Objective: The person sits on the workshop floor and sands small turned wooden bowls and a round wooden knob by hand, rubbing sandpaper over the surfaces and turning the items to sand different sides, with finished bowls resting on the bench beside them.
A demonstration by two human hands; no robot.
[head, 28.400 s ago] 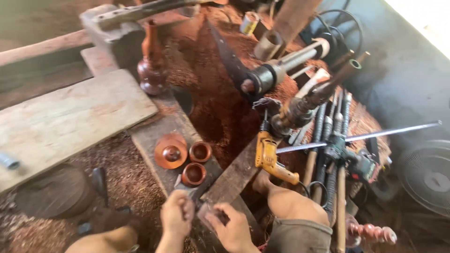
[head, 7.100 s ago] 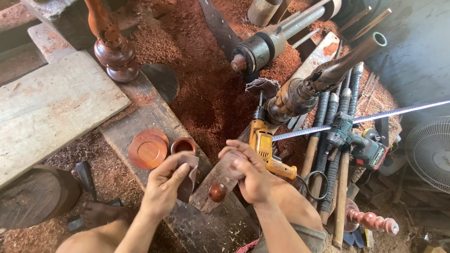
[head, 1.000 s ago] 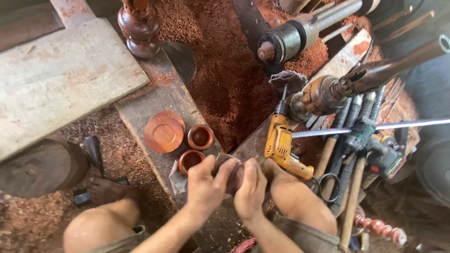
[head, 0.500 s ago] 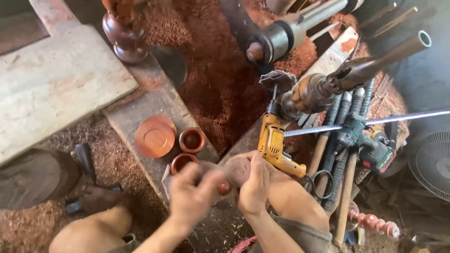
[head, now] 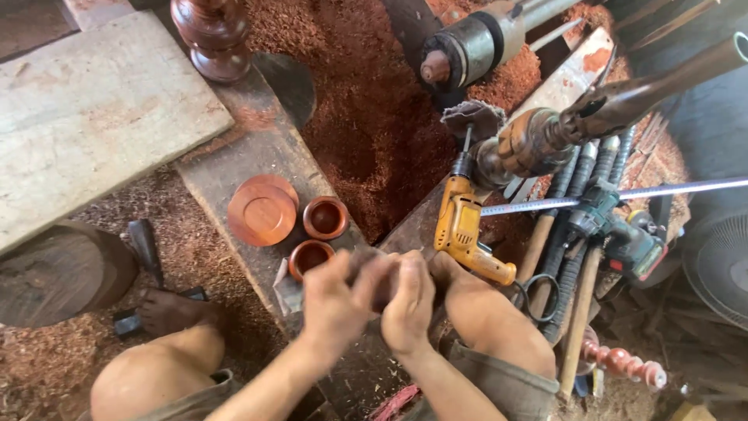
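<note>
A person sits low among reddish wood shavings, knees drawn up, working at a dark wooden plank (head: 257,156) that runs between the legs. Both hands meet over its near end. The left hand (head: 336,300) is blurred, its fingers curled round a small dark piece of wood (head: 379,274); the right hand (head: 411,300) is cupped against the same piece from the other side, fingers closed on it. The piece is almost wholly hidden between the palms, so its shape and finish cannot be made out.

Just beyond the hands, on the plank, stand two small turned cups (head: 325,217), reddish-brown and hollow, one behind the other, the nearer one just beside the left hand. Beside them lies a round turned lid or dish (head: 262,212) with a raised rim. These three look smooth and finished, which suggests part of the set is already made, while the piece in hand is, by my judgement, the one being worked now.

To the right lies a yellow electric drill (head: 466,234), touching nobody, next to a row of long-handled tools (head: 573,242). Farther off a lathe spindle (head: 467,51) sits idle above the heap of sawdust (head: 366,117), and a turned baluster (head: 216,35) stands at the plank's far end.
</note>
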